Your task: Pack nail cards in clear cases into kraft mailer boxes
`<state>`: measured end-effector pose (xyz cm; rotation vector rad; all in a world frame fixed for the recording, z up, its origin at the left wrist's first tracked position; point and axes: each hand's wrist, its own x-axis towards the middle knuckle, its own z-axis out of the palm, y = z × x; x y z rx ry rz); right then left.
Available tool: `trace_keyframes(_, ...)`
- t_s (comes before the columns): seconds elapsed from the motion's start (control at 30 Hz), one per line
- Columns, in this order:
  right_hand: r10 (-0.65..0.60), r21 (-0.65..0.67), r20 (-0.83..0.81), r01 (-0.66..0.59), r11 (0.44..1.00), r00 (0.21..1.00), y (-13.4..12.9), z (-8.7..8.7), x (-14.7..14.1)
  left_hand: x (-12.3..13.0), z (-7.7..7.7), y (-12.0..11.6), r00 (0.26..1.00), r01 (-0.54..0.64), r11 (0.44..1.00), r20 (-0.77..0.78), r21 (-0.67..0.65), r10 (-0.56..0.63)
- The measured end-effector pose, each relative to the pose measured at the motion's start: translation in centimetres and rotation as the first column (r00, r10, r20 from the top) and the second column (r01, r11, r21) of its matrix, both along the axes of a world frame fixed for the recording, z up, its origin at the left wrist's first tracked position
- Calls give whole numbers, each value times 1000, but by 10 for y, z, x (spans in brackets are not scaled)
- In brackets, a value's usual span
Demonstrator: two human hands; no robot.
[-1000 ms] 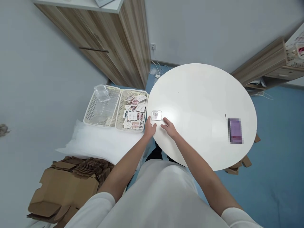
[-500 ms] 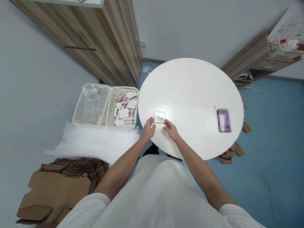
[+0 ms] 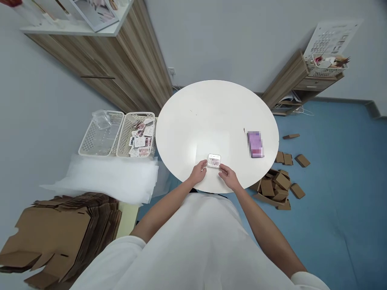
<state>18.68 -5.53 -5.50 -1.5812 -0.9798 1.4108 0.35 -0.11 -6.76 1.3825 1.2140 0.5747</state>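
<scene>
A small clear plastic box [image 3: 214, 160] with a pink-and-white printed card inside is near the front edge of the round white table [image 3: 217, 104]. Its left side is met by the fingertips of my left hand [image 3: 198, 172], with the thumb lower and closer to me. My right hand [image 3: 229, 176] has its fingertips at the box's right side, thumb bent below them. Between them the two hands grip the box; whether it rests on the tabletop I cannot tell.
A purple pixelated box [image 3: 255, 144] lies on the table's right side. Left stand a basket of clear boxes [image 3: 86, 139], a basket of printed cards [image 3: 121, 141], white foam sheets [image 3: 105, 177] and flattened cardboard [image 3: 54, 229]. Small brown boxes [image 3: 279, 182] crowd the floor at right.
The camera view has shifted, bringing more of the brown boxes into sight. Both hands stay at the plastic box's sides, closer to my body, and its pink card shows more clearly.
</scene>
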Motion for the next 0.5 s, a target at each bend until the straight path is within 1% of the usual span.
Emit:
trace_keyframes(0.17, 84, 22, -16, -84, 996, 996, 1, -14, 9, 9, -3, -9, 997, -11, 1000, -79, 25, 13)
trace_keyframes(0.27, 149, 43, 25, -150, 988, 989, 4, -18, 9, 10, -2, -12, 991, -11, 999, -134, 52, 18)
trace_keyframes(0.33, 198, 68, 122, -207, 976, 973, 5, -18, 9, 10, -1, -13, 983, 7, 997, -185, 78, 7)
trace_keyframes(0.4, 233, 106, 290, -273, 956, 928, 3, -17, 9, 9, 1, -15, 967, 44, 991, -256, 127, -10)
trace_keyframes(0.43, 241, 123, 385, -308, 943, 891, 1, -16, 10, 8, 1, -16, 954, 71, 984, -298, 166, -18)
trace_keyframes(0.5, 251, 134, 559, -385, 913, 790, -3, -15, 11, 4, 2, -17, 923, 156, 954, -381, 255, -49)
